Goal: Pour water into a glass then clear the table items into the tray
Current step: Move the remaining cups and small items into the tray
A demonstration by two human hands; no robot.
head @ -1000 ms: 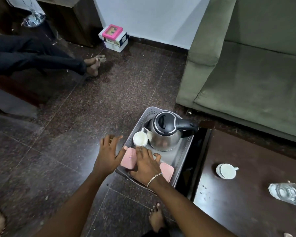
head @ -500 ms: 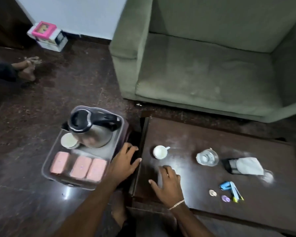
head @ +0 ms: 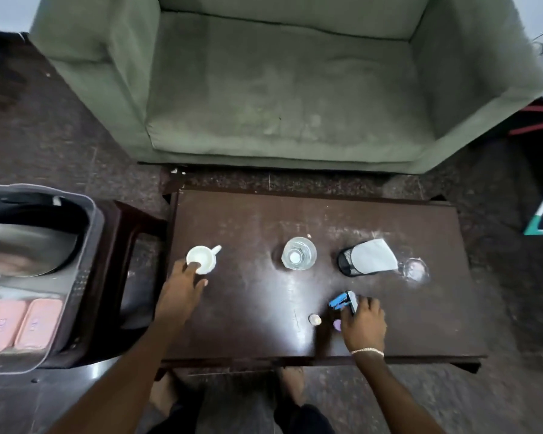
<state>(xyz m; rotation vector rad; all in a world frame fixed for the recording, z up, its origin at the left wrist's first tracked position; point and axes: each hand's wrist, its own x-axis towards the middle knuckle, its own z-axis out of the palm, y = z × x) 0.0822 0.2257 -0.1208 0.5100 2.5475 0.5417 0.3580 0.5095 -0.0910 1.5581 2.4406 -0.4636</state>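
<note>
the left hand reaches to the white cup on the dark counter, one of its fingers hooked over the cup's near rim, the others loosely spread beside it. the right hand lies over a blue object, fingers curled on it. the glass stands mid-counter. the tray sits left of the counter, holding pink blocks.
</note>
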